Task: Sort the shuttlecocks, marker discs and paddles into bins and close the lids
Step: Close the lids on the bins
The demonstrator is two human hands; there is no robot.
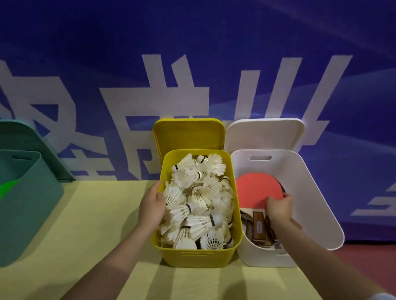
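The left hand (pixel 152 204) rests flat on the yellow plastic bin (pixel 198 257) full of white feather shuttlecocks (pixel 197 198). The right hand (pixel 279 206) pinches a round red paddle (pixel 254 188) in the white plastic bin (pixel 319 200).

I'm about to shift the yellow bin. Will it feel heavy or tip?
Probably light: the yellow bin holds only feathered shuttlecocks. It looks unlikely to tip, being broad and low. They're heaped to the rim, so a jolt might spill some.
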